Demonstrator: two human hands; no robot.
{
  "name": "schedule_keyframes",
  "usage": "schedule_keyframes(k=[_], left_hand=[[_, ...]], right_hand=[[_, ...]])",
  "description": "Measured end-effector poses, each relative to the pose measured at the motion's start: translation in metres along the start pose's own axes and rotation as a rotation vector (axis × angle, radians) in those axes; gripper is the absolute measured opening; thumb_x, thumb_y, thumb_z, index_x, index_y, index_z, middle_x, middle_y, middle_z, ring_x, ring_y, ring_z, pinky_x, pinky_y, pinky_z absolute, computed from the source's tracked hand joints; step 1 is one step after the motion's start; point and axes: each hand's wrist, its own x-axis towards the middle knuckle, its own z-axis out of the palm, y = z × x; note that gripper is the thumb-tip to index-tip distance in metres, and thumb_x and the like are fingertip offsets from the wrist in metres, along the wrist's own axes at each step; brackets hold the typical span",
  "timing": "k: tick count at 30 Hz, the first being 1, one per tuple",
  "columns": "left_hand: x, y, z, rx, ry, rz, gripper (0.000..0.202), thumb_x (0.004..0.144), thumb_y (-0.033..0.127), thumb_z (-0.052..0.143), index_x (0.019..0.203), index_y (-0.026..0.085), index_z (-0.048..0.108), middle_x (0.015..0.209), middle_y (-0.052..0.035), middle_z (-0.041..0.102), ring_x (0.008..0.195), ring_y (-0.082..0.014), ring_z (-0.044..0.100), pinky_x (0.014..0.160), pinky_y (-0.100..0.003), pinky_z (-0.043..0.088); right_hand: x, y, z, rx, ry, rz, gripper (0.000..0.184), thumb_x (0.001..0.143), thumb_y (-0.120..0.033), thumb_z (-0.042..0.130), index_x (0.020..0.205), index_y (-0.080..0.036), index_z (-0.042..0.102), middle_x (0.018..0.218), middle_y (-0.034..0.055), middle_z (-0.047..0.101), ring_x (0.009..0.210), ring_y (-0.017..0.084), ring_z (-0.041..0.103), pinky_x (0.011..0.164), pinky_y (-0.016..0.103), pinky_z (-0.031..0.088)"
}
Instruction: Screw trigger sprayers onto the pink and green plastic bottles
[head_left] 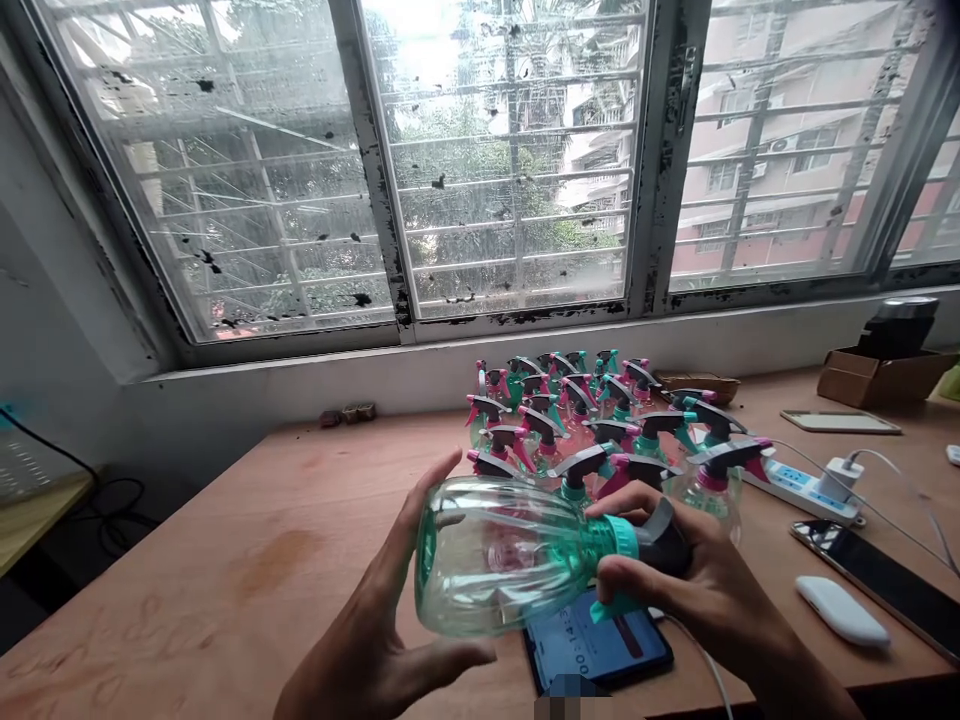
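Observation:
A clear green spray bottle (495,560) lies sideways in the air, its base to the left and its teal collar and dark trigger head to the right. My right hand (697,570) is wrapped around the head and collar. At the base end, my left hand (375,610) is open, thumb and fingers spread around the bottle's wide bottom; part of the fingers is behind it, and whether they touch it I cannot tell. Behind the bottle stand several upright spray bottles (577,395) with pink or teal trigger heads, packed together.
A lit phone (592,645) lies on the wooden table (187,570) under the held bottle. To the right are a power strip (806,490) with a charger and cables, a dark phone (885,585) and a white case (844,610). A cardboard box (862,378) stands by the window wall.

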Motion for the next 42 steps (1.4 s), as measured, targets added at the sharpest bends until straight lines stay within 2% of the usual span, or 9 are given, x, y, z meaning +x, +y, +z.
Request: schedule_keyframes(k=[5, 8, 11, 18, 21, 24, 31, 37, 42], left_hand=[[-0.0045, -0.001, 0.0054, 0.041, 0.049, 0.107, 0.097, 0.115, 0.035, 0.07, 0.182, 0.061, 0.005, 0.196, -0.0027, 0.02, 0.176, -0.0385, 0.037, 0.133, -0.064, 0.047], [-0.006, -0.0025, 0.0049, 0.006, 0.032, 0.003, 0.122, 0.1, 0.057, 0.087, 0.183, 0.056, -0.003, 0.196, -0.0093, 0.022, 0.174, -0.0461, 0.039, 0.13, -0.072, 0.045], [-0.0033, -0.0004, 0.0008, -0.039, -0.015, -0.065, 0.12, 0.093, 0.072, 0.086, 0.186, 0.048, 0.013, 0.194, -0.0121, 0.028, 0.173, -0.0499, 0.037, 0.133, -0.071, 0.04], [-0.0053, -0.0014, 0.0041, 0.016, 0.023, 0.071, 0.103, 0.112, 0.029, 0.075, 0.182, 0.06, 0.006, 0.197, -0.0026, 0.017, 0.176, -0.0384, 0.037, 0.137, -0.061, 0.041], [-0.006, -0.0023, 0.004, -0.051, -0.003, -0.003, 0.119, 0.103, 0.051, 0.087, 0.184, 0.056, -0.001, 0.196, -0.0074, 0.02, 0.176, -0.0435, 0.034, 0.135, -0.066, 0.04], [-0.0035, -0.0002, 0.0001, -0.09, -0.044, -0.047, 0.124, 0.092, 0.067, 0.091, 0.186, 0.05, 0.012, 0.196, -0.0082, 0.019, 0.177, -0.0472, 0.029, 0.136, -0.067, 0.035], [-0.0041, -0.0044, 0.0026, -0.053, -0.014, 0.067, 0.105, 0.111, 0.03, 0.077, 0.182, 0.061, 0.006, 0.195, -0.0016, 0.026, 0.175, -0.0356, 0.04, 0.137, -0.06, 0.04], [-0.0031, -0.0042, 0.0002, -0.092, -0.072, -0.047, 0.126, 0.09, 0.067, 0.093, 0.184, 0.054, 0.01, 0.196, -0.0077, 0.023, 0.176, -0.045, 0.034, 0.134, -0.066, 0.038], [-0.0021, -0.0015, -0.0007, -0.032, -0.041, 0.055, 0.104, 0.11, 0.032, 0.079, 0.184, 0.056, 0.009, 0.196, -0.0026, 0.022, 0.177, -0.0348, 0.034, 0.139, -0.057, 0.037]], right_hand=[[0.0002, -0.0025, 0.0003, 0.049, -0.024, 0.042, 0.05, 0.077, -0.056, 0.108, 0.101, -0.022, 0.081, 0.065, -0.0002, 0.082, 0.063, 0.022, 0.082, 0.062, 0.03, 0.069], [-0.001, -0.0036, 0.0023, 0.011, 0.027, 0.025, 0.047, 0.075, -0.051, 0.11, 0.1, -0.022, 0.083, 0.068, -0.002, 0.08, 0.063, 0.022, 0.083, 0.061, 0.03, 0.07], [-0.0021, -0.0042, 0.0039, 0.008, 0.044, 0.025, 0.046, 0.073, -0.048, 0.112, 0.098, -0.022, 0.084, 0.069, -0.0029, 0.08, 0.064, 0.022, 0.084, 0.059, 0.028, 0.07], [-0.0012, -0.001, 0.0026, 0.065, 0.018, 0.066, 0.053, 0.073, -0.057, 0.111, 0.099, -0.021, 0.083, 0.06, 0.0004, 0.083, 0.058, 0.019, 0.08, 0.057, 0.023, 0.066], [-0.0023, -0.0008, 0.0027, 0.033, 0.046, 0.06, 0.051, 0.071, -0.054, 0.112, 0.099, -0.022, 0.084, 0.064, -0.0009, 0.083, 0.059, 0.02, 0.082, 0.057, 0.023, 0.068], [-0.0033, -0.0015, 0.0021, 0.016, 0.065, 0.038, 0.048, 0.07, -0.051, 0.113, 0.098, -0.022, 0.086, 0.071, -0.0027, 0.083, 0.06, 0.019, 0.085, 0.057, 0.023, 0.069], [-0.0025, -0.0054, 0.0016, 0.071, 0.016, 0.06, 0.051, 0.073, -0.055, 0.111, 0.099, -0.021, 0.085, 0.063, 0.0003, 0.084, 0.059, 0.018, 0.081, 0.059, 0.022, 0.068], [-0.0026, -0.0066, 0.003, 0.036, 0.025, 0.042, 0.05, 0.074, -0.054, 0.111, 0.1, -0.021, 0.085, 0.066, -0.003, 0.083, 0.062, 0.018, 0.084, 0.06, 0.021, 0.069], [-0.0019, -0.0054, 0.001, 0.033, 0.008, 0.055, 0.052, 0.072, -0.056, 0.112, 0.099, -0.02, 0.084, 0.066, -0.0015, 0.083, 0.06, 0.018, 0.083, 0.058, 0.022, 0.07]])
